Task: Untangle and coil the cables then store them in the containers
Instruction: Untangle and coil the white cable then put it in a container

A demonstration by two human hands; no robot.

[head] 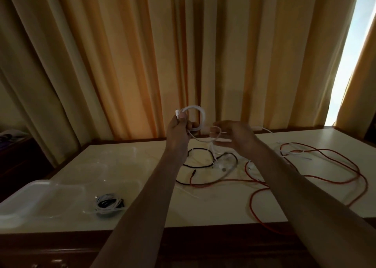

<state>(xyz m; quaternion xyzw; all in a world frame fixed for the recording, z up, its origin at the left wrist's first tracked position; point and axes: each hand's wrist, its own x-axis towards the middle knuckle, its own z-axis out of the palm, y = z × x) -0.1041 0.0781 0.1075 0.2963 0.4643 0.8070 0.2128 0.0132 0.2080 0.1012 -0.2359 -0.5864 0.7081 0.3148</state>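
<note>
Nearest, at the bench's front left: clear plastic containers, one with a coiled black and white cable bundle inside. Farther right, loose across the bench: a long red cable looping toward the front edge, tangled mid-bench with a black cable. Above the tangle, both arms stretched forward. Left hand gripping a partly wound white cable coil; right hand, fingers loosely curled, pinching that cable's trailing strand. Beyond, orange curtains.
</note>
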